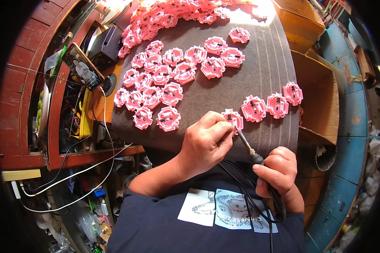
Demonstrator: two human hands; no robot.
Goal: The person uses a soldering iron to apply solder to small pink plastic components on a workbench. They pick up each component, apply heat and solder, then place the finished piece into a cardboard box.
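left hand (pixel 204 141) pinches a pink part (pixel 233 119) on the mat (pixel 240 80); right hand (pixel 278 170) grips a soldering iron (pixel 251 152), tip touching the part.

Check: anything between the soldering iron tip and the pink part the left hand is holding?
Nothing visible. The soldering iron in the right hand reaches the pink part directly; the left hand pins it from the left side.

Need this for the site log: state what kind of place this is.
Probably a small, cluttered electronics assembly workbench. The right hand holds a soldering iron to a pink plastic part steadied by the left hand, with many more parts on the grey mat.
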